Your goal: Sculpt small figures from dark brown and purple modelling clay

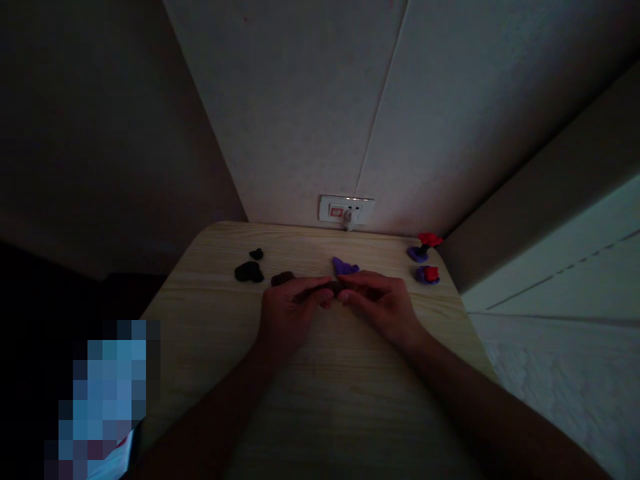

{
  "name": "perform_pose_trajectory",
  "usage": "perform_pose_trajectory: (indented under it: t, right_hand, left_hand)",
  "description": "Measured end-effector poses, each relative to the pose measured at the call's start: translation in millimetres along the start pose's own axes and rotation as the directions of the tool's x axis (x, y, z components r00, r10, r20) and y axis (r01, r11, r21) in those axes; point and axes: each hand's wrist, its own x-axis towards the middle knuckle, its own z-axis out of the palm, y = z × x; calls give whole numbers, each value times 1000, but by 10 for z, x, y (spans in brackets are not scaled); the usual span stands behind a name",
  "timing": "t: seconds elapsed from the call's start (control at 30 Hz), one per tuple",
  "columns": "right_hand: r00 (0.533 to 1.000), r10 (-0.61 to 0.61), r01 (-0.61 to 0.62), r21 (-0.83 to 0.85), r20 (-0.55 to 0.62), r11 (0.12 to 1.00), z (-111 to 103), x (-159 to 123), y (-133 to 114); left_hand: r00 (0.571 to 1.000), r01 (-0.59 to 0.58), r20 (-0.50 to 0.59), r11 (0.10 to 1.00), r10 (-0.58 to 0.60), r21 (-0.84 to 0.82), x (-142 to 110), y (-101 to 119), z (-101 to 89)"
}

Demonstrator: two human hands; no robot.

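Note:
My left hand (290, 313) and my right hand (383, 303) meet at the middle of a light wooden table (320, 393). Both pinch a small dark lump of clay (333, 287) between their fingertips. Just behind the fingers lies a purple clay piece (345, 267). A brown clay lump (283, 278) sits right by my left hand's knuckles. The room is dim, so the fine shape of the held lump is unclear.
Two black clay lumps (249, 271) (257, 254) lie at the back left. Two purple-and-red clay figures (423, 247) (428, 274) stand at the back right corner. A wall socket (346, 209) with a plug sits behind the table. A blurred screen (103, 400) glows at lower left.

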Motion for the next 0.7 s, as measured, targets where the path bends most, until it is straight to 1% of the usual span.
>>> perform_pose_trajectory:
  t: [0.13,0.2,0.3,0.37,0.47,0.53,0.63,0.7]
  right_hand:
    - [997,-75,75,-2,-23,997,6,20,-25]
    - [994,-103,103,-12,-21,995,2,28,-33]
    - [990,-136,135,-22,-35,991,-12,35,-23]
    - [988,-150,150,2,-36,989,-19,36,1]
    - [985,-170,170,64,-8,983,-16,29,40]
    - [987,-158,156,113,10,981,-8,21,54]
    - [997,-70,67,168,14,984,1,13,58]
    - [1000,-12,14,151,-10,988,-1,16,58]
  left_hand:
    - [1000,-22,-10,996,23,90,-9,-16,-20]
    - [1000,-26,3,995,26,100,0,-17,-24]
    - [999,-11,37,1000,11,-2,29,-19,-15]
    - [998,30,61,996,-25,-82,52,-32,-6]
    - [988,102,124,988,-88,-119,77,-61,-4]
    - [986,120,130,985,-104,-122,84,-71,-10]
    - [992,109,80,988,-100,-111,83,-53,-18]
    - [994,97,63,991,-91,-94,76,-27,-18]
